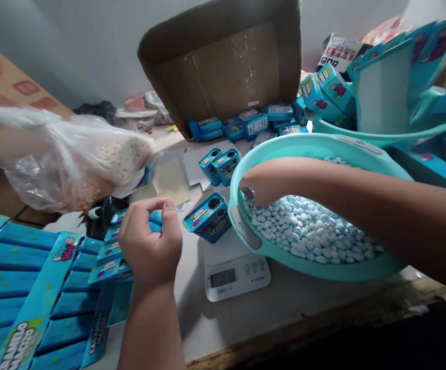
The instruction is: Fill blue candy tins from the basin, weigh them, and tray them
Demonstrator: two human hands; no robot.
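Observation:
My right hand reaches into a turquoise basin of small pale-blue candies. Its fingers are curled by the inner left wall, and what they hold is hidden. To the left, my left hand is raised with the fingers curled in and the thumb up. I cannot see what is inside it; blue packaging shows behind. Between the hands, a blue candy box with a dark round spot on its top stands tilted on a white digital scale, whose display is lit. Two similar boxes stand behind it.
An open cardboard carton holds several blue boxes at the back. Blue display packs fill the left front, below a clear plastic bag. More blue packaging sits in another turquoise basin at right. The table's worn edge runs along the front.

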